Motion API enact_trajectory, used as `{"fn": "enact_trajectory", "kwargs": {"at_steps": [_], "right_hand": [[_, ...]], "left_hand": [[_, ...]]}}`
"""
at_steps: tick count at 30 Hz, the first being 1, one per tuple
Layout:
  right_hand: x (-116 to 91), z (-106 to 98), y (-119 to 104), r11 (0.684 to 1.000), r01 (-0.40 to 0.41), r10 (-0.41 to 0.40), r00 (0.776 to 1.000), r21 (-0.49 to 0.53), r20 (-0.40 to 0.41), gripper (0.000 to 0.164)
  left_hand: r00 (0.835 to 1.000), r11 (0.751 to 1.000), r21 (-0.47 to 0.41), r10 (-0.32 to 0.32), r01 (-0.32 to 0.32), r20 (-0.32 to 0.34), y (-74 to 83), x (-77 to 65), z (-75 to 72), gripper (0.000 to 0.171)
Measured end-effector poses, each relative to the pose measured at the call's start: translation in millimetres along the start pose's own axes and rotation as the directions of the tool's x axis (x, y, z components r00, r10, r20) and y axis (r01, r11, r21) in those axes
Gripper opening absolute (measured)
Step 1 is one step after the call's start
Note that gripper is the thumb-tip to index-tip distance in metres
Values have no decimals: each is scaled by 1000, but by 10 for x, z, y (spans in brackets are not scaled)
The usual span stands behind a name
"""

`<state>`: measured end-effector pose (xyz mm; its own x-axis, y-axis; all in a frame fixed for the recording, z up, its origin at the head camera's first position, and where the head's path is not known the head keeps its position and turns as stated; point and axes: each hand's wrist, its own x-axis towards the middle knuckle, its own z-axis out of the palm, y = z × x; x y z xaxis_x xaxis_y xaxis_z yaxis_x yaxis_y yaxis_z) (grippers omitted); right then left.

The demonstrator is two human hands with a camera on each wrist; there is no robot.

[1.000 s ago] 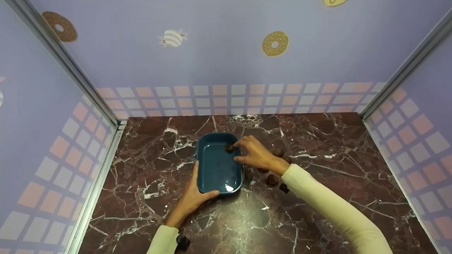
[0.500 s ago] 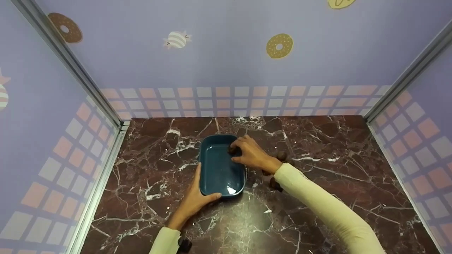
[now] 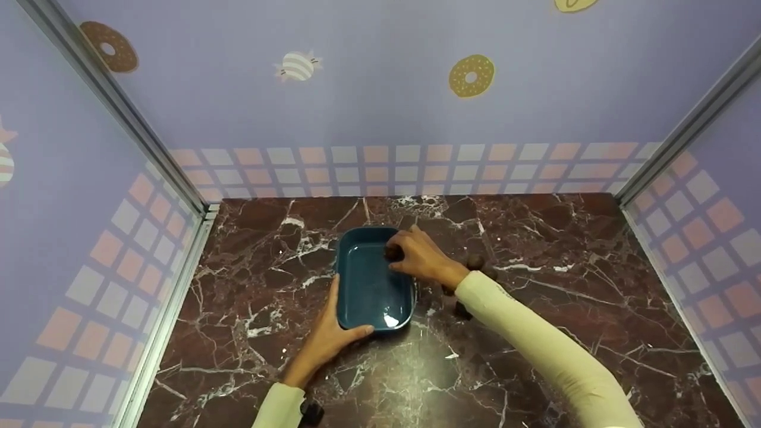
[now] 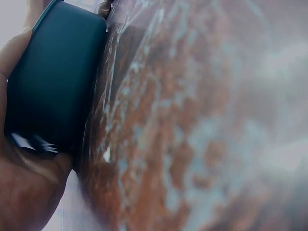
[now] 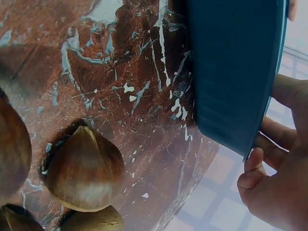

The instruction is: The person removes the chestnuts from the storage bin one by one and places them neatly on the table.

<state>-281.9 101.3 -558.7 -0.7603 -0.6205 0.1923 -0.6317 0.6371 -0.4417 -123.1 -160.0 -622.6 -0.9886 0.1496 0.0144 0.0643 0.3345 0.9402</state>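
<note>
A deep blue rectangular baking dish (image 3: 371, 291) stands on the marble surface. My left hand (image 3: 328, 334) holds its near left corner, fingers along the left side and thumb against the near wall; the left wrist view shows this hand (image 4: 29, 192) close against the dish's outer wall (image 4: 57, 72). Inside the dish, near the far right side, my right hand (image 3: 423, 258) pinches a brown chestnut (image 3: 393, 253) between thumb and fingers. From the right wrist, that hand (image 5: 284, 178) reaches over the rim, and the held chestnut is hidden behind the wall.
Several loose chestnuts lie right of the dish, partly under the right forearm; one chestnut (image 3: 475, 261) shows beyond it, and another chestnut (image 5: 85, 171) is large in the right wrist view. Patterned purple walls (image 3: 380, 107) enclose the dark red marble table (image 3: 267, 267).
A second ago the right thumb and fingers were spread beside the chestnut in the dish; they have since closed on it. The left hand stays at the same corner.
</note>
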Motion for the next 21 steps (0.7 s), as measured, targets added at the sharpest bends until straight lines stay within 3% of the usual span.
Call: {"fn": "enact_trajectory", "kwargs": {"at_steps": [6,14,21], "right_hand": [[32,31,-22,1000,-2,2,1000,-24,1,43],[44,51,-11,989,-48,47,999,-139,-8,43],[4,78,31,992,-28,26,999,-119,-23,28]], "left_hand": [[1000,1000,13,6,-6,-6,-11,-7,2,140],[1000,1000,-17,-1,1,0,-18,-6,6,140],[1000,1000,12,2,-2,-1,-6,9,-5,141]]}}
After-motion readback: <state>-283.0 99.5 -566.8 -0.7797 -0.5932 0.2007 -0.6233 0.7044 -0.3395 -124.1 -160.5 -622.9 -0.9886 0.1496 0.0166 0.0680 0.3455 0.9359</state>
